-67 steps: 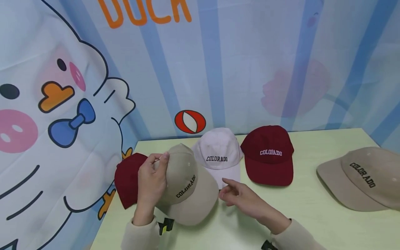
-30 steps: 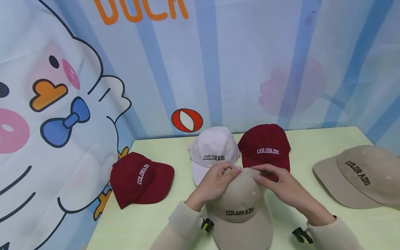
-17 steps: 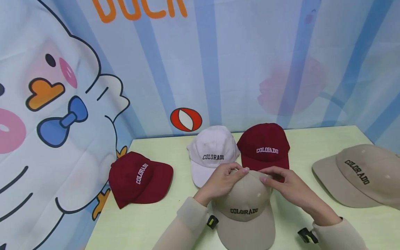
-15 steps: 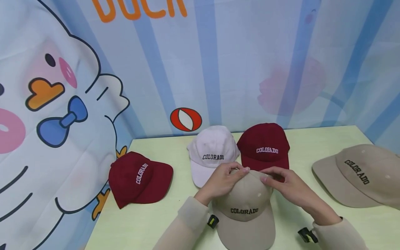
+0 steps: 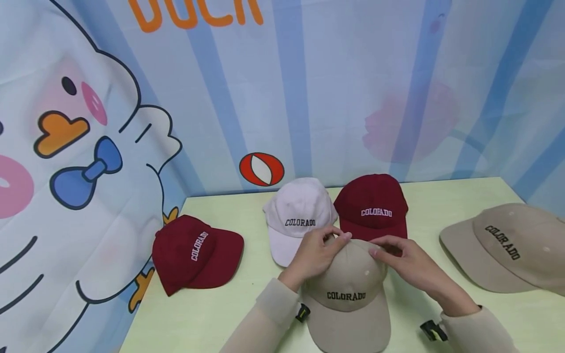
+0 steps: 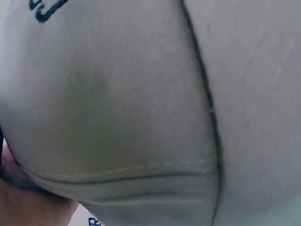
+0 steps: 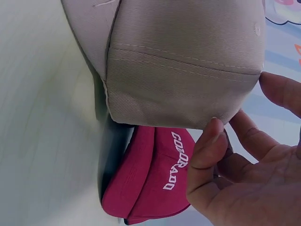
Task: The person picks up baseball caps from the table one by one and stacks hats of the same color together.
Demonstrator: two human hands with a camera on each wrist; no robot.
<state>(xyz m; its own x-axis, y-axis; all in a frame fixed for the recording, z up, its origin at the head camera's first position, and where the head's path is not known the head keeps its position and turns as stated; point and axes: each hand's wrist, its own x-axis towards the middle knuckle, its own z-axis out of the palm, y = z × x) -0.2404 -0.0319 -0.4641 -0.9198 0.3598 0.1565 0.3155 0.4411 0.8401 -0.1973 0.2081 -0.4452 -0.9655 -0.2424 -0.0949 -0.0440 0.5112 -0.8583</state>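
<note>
A beige baseball cap (image 5: pixel 346 274) with COLORADO on its front is held between both hands, its brim toward me. My left hand (image 5: pixel 312 254) grips the cap's back left edge, thumb on top. On the other side my right hand (image 5: pixel 403 260) pinches the back right edge between thumb and fingers. In the right wrist view the right hand (image 7: pixel 254 165) has fingertips curled at the rear rim of the cap (image 7: pixel 183 61). The left wrist view is filled by the cap's fabric (image 6: pixel 117 103), with part of the left hand (image 6: pixel 33 207) at the lower left.
Behind the held cap sit a white cap (image 5: pixel 300 215) and a dark red cap (image 5: pixel 375 206), side by side. Another dark red cap (image 5: pixel 196 252) lies at the left, and a second beige cap (image 5: pixel 507 250) at the right. A printed cloth (image 5: pixel 344 98) hangs behind the pale table (image 5: pixel 212 314).
The beige cap has moved from the left, beside the red cap, to the front middle and turned brim toward me. My right hand has joined in holding it. Lately it barely moves.
</note>
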